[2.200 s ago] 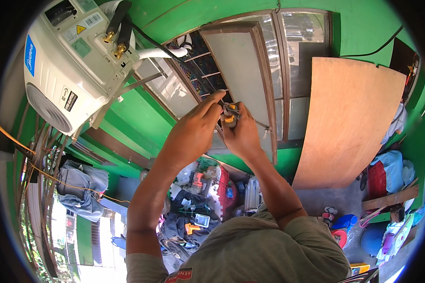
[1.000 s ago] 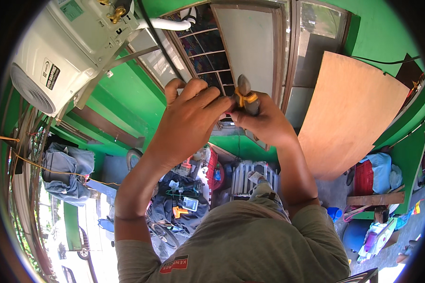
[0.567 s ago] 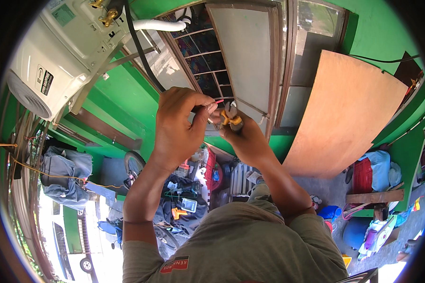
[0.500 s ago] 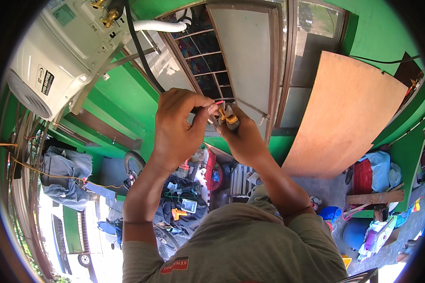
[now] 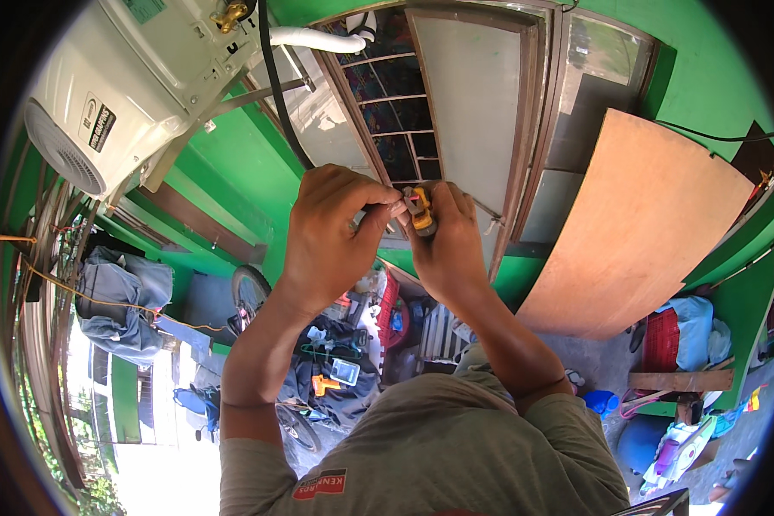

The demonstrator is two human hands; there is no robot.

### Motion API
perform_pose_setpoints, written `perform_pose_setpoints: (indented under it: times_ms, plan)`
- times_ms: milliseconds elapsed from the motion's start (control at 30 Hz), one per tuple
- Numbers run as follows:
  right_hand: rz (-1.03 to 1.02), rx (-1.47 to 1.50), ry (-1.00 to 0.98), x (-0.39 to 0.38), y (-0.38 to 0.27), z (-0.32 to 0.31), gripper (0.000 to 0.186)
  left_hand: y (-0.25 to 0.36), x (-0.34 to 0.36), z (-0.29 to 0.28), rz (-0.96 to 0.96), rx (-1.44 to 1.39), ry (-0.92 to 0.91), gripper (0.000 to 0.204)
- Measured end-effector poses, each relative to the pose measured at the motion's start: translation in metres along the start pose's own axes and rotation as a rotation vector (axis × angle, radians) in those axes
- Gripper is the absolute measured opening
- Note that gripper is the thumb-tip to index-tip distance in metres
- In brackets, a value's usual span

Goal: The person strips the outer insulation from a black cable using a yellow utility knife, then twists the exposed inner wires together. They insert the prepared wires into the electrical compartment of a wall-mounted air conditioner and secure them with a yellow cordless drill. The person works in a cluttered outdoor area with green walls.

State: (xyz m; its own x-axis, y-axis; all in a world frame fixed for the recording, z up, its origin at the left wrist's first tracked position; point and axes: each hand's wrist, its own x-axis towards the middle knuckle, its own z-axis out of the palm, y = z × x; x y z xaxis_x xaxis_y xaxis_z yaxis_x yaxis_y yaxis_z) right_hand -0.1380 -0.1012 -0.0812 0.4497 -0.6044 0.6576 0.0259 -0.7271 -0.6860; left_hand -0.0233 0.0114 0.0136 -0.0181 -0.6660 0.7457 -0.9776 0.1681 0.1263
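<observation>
**Yellow-handled pliers (image 5: 422,221) set at a pink wire (image 5: 414,199)**

From my remote station I log the left hand (image 5: 331,232) and right hand (image 5: 450,241) raised close together before a brown-framed window (image 5: 473,86). Left: thumb and forefinger pinched on the wire, fingertips just beside the plier head, remaining fingers curled. Right: closed around the pliers, head pointing up and slightly left. The wire's pink end shows at that head; I cannot tell whether the jaws bite it. A black cable (image 5: 277,95) hangs from above and passes out of my sight at the left hand; I cannot tell if the wire belongs to it.

Surroundings, as I read them: upper left, a cream outdoor unit (image 5: 138,82) on a metal bracket (image 5: 262,99), with a white pipe (image 5: 318,39) reaching toward the window. Right of the window, a tan plywood board (image 5: 636,232) stands against the green wall (image 5: 714,82). Below the hands I note a red basket (image 5: 389,298) and, near it, an orange tool (image 5: 324,384) on dark cloth (image 5: 365,378).
</observation>
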Motion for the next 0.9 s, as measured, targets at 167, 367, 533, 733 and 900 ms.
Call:
perform_pose_setpoints:
  times_ms: [167, 367, 533, 733, 900]
  plan:
    - [-0.022, -0.056, -0.004, 0.006, 0.007, -0.004, 0.024, 0.002, -0.001, -0.003, -0.018, 0.111, -0.202, 0.018]
    - [-0.030, -0.037, -0.055, 0.011, 0.007, -0.017, 0.020, 0.008, 0.000, 0.005, -0.013, 0.080, -0.186, 0.027]
    - [-0.031, 0.011, -0.107, 0.010, -0.002, -0.030, 0.032, 0.002, 0.002, 0.005, 0.037, 0.041, -0.190, 0.046]
    - [-0.013, 0.171, -0.169, 0.007, -0.012, -0.043, 0.034, 0.003, 0.015, -0.002, 0.108, -0.139, -0.220, 0.053]
    - [-0.053, 0.232, -0.071, 0.011, -0.016, -0.040, 0.022, 0.007, 0.011, 0.012, 0.123, -0.156, -0.010, 0.055]
